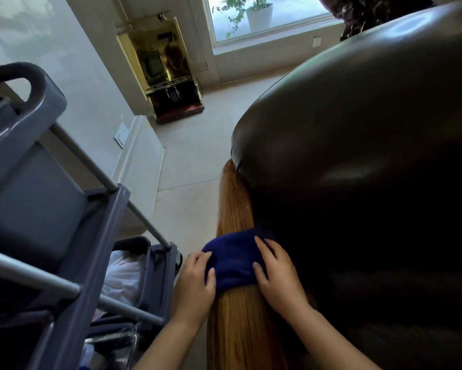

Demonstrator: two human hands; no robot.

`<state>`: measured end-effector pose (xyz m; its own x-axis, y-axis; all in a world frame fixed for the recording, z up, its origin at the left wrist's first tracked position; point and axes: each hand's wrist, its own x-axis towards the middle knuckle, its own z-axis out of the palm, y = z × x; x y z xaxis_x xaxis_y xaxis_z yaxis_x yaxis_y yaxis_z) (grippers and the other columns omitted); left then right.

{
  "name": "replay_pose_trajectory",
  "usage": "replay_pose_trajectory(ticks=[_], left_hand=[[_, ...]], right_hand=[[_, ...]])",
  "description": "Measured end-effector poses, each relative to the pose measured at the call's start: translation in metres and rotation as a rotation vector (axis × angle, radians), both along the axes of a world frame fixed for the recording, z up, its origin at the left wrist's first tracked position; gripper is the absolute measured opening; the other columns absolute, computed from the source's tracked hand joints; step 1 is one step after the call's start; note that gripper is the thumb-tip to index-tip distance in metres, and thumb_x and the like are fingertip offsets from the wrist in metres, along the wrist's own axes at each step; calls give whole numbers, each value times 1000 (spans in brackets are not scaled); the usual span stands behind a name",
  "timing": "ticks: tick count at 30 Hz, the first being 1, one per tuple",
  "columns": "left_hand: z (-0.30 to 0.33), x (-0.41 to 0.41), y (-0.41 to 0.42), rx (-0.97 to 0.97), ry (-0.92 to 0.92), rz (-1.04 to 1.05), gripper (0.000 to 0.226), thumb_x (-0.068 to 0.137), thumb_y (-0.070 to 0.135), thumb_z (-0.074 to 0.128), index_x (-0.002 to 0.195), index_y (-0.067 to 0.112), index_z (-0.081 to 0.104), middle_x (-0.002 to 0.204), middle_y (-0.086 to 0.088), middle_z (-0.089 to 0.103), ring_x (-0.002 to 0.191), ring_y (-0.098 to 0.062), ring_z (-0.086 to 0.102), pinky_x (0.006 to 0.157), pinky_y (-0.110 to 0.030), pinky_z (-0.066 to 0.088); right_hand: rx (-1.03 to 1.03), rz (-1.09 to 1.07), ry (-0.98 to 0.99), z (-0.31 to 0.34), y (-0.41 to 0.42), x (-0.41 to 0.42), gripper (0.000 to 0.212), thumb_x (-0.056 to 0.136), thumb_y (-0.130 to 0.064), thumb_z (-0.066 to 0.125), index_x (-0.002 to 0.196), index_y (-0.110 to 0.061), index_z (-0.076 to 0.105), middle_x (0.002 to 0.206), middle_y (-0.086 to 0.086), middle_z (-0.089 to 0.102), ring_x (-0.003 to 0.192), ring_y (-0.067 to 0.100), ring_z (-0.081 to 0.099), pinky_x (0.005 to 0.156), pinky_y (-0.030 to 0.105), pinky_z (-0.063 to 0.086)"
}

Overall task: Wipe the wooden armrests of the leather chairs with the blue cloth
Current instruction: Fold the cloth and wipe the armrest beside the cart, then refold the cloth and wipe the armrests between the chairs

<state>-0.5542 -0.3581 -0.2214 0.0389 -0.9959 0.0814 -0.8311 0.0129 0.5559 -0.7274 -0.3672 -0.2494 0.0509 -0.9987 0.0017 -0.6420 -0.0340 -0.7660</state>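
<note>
- The dark blue, soft terry cloth (232,260) lies draped over the long, polished, honey-brown wooden armrest (236,209), roughly midway along its visible length.
- The left hand (195,279) clasps the cloth's edge at nine o'clock, fingers curled over it.
- The right hand (277,273) presses its edge at three o'clock, fingers spread flat.
- The cloth looks light and limp, likely to bunch; holding both edges, as here, should keep it wrapped round the rail. The wood looks smooth and probably slick.
- At three o'clock of the armrest bulges the dark brown, glossy leather chair (358,145).
- At nine o'clock stands a grey plastic cleaning trolley (45,166) with metal rails.
</note>
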Motion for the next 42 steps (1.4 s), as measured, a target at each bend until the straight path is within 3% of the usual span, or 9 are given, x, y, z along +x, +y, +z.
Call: replay_pose_trajectory(ticks=[5, 9, 15, 18, 23, 28, 33, 38, 42], left_hand=[[12, -7, -6, 129, 75, 125, 25, 85, 10, 58, 110, 10, 61, 102, -4, 65, 95, -17, 61, 81, -24, 47], [20, -7, -10, 120, 18, 130, 9, 85, 8, 58, 83, 11, 67, 84, -5, 68, 78, -16, 63, 70, -24, 45], [79, 4, -12, -44, -49, 110, 9, 82, 12, 60, 83, 14, 68, 83, -5, 69, 77, -20, 61, 67, -30, 46], [134, 1, -15, -127, -52, 38, 8, 83, 11, 56, 82, 15, 63, 86, -7, 68, 81, -25, 61, 71, -39, 50], [231, -5, 6, -167, -22, -57, 17, 85, 15, 51, 76, 30, 51, 77, 1, 68, 72, -18, 62, 63, -36, 49], [304, -22, 57, -131, 2, -177, 15, 81, 12, 58, 72, 24, 55, 74, 1, 69, 71, -15, 64, 62, -26, 49], [355, -54, 120, -67, 31, -272, 14, 81, 15, 60, 72, 24, 63, 73, 7, 68, 72, -9, 64, 72, -31, 55], [389, -105, 166, -41, 39, -357, 11, 79, 18, 64, 75, 25, 71, 67, 16, 63, 63, 0, 60, 56, -5, 42], [408, -168, 208, 8, 123, -431, 14, 77, 19, 67, 68, 29, 71, 64, 16, 66, 64, 1, 63, 58, -7, 46]], right_hand=[[-10, -113, -21, 17, -12, -3, 32, 86, -18, 60, 118, -16, 56, 117, 3, 60, 106, 15, 57, 89, 24, 47], [-31, -88, 4, 32, -17, -5, 9, 83, -18, 64, 92, -19, 62, 96, -3, 63, 89, 10, 60, 77, 24, 52], [-10, -32, -58, 83, -22, -23, 11, 81, -19, 66, 72, -23, 61, 77, -8, 60, 74, 8, 57, 59, 15, 42], [-89, -23, -61, 135, -25, -30, 13, 80, -19, 68, 70, -21, 61, 74, -9, 59, 69, 5, 54, 56, 11, 37], [-164, -5, -80, 236, -6, -51, 9, 76, -16, 70, 69, -19, 67, 64, -16, 56, 62, -4, 51, 54, 3, 38], [-159, 4, -25, 313, 53, -82, 5, 77, -19, 71, 72, -21, 71, 64, -19, 58, 66, -4, 55, 55, 5, 39], [-127, -40, 40, 366, 133, -120, 22, 76, -20, 71, 60, -33, 62, 62, -20, 59, 63, -6, 56, 53, 4, 36], [-125, -103, 68, 400, 208, -173, 19, 74, -20, 72, 58, -29, 65, 58, -19, 59, 60, -4, 58, 51, 6, 40], [-126, -163, 68, 416, 275, -238, 13, 75, -22, 73, 63, -26, 68, 61, -17, 61, 63, -3, 59, 55, 9, 41]])
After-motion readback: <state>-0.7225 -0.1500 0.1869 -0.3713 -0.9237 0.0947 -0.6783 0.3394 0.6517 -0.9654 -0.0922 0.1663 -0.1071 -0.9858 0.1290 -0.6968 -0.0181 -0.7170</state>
